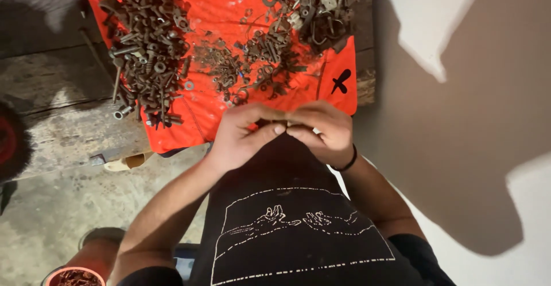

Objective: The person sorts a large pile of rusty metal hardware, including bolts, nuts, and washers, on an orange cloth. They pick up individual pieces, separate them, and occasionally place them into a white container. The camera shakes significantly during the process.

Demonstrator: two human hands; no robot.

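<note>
Both hands pinch a small rusty piece together over the near edge of the orange cloth [229, 10].
Left hand [244, 136] and right hand [321, 130] closed fingertip to fingertip on it, mostly hidden. Sorted bolt pile [146, 50] at the cloth's left edge; mixed washers and nuts [247, 62] mid-cloth remain unsorted; hooks and brackets [315, 10] far right corner.

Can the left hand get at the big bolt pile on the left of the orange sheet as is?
Probably yes. The left hand is pinched with the right hand on something small, but nothing lies between it and the bolt pile on the orange sheet.
</note>
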